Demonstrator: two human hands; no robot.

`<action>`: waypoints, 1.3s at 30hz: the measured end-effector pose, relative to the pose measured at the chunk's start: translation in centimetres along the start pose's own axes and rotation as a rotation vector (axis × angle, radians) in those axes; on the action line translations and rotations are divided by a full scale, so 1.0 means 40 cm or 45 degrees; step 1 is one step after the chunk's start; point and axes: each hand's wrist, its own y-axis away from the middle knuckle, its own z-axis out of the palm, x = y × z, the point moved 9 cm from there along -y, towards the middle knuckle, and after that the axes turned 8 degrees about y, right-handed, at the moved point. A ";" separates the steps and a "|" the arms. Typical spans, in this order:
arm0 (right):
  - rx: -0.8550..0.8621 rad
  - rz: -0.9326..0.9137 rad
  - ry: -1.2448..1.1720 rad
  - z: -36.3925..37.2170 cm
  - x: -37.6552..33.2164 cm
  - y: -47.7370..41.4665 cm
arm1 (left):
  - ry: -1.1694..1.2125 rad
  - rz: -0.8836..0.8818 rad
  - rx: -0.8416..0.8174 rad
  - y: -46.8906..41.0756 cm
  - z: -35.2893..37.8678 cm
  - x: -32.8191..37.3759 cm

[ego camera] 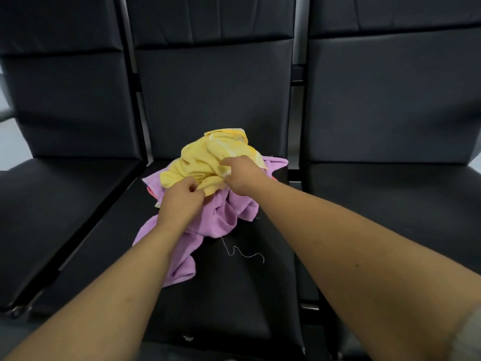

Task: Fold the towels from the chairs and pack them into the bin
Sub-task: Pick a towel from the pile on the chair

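A crumpled yellow towel (205, 157) lies on top of a crumpled purple towel (221, 217) on the seat of the middle black chair (234, 295). My left hand (182, 199) pinches the yellow towel's near edge. My right hand (242, 175) grips the yellow towel at its right side. A sliver of pink-red cloth (151, 192) peeks out under the pile at the left. No bin is in view.
Black padded chairs stand on either side, the left chair (52, 204) and the right chair (390, 204), with metal frame bars between the seats. A loose white thread (242, 252) lies on the middle seat in front of the towels.
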 end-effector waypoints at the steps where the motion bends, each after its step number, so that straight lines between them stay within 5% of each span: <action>1: -0.009 0.005 0.023 0.007 0.003 -0.006 | 0.053 0.015 0.018 0.006 -0.009 0.014; 6: 0.155 0.081 -0.214 0.016 0.038 0.000 | 0.223 0.145 0.054 0.039 -0.048 0.075; 10: 0.217 -0.117 -0.915 -0.005 -0.002 0.040 | 0.597 0.222 0.003 0.051 -0.079 0.135; 15: 0.185 -0.060 -1.114 -0.022 0.004 0.082 | 1.193 0.165 -0.373 0.080 -0.061 0.181; 18: 0.197 -0.039 -0.989 -0.061 0.013 0.120 | 1.232 0.142 -0.414 0.092 -0.056 0.183; 21: 0.220 0.025 -1.350 -0.134 0.040 0.185 | 1.062 0.078 -0.234 0.075 -0.067 0.148; 23: 0.145 -0.041 -1.587 -0.173 0.040 0.243 | 0.858 -0.067 -0.263 0.068 -0.034 0.109; 26: -0.031 -0.144 -1.800 -0.200 0.038 0.352 | 1.163 -0.604 -0.592 0.131 0.088 0.059; 28: -0.166 -0.168 -1.758 -0.196 0.039 0.418 | 1.461 -0.742 -0.772 0.171 0.144 0.096; 30: -0.276 -0.117 -1.663 -0.163 0.061 0.466 | 1.628 -0.709 -0.698 0.171 0.152 0.136; 32: -0.415 -0.019 -1.520 -0.113 0.104 0.500 | 1.612 -0.715 -0.545 0.167 0.153 0.143; 35: -0.574 0.027 -1.144 -0.064 0.184 0.542 | 1.640 -0.668 -0.608 0.190 0.162 0.185; 39: -0.288 0.292 -1.378 -0.084 0.275 0.553 | 1.595 -0.485 -0.928 0.278 0.173 0.301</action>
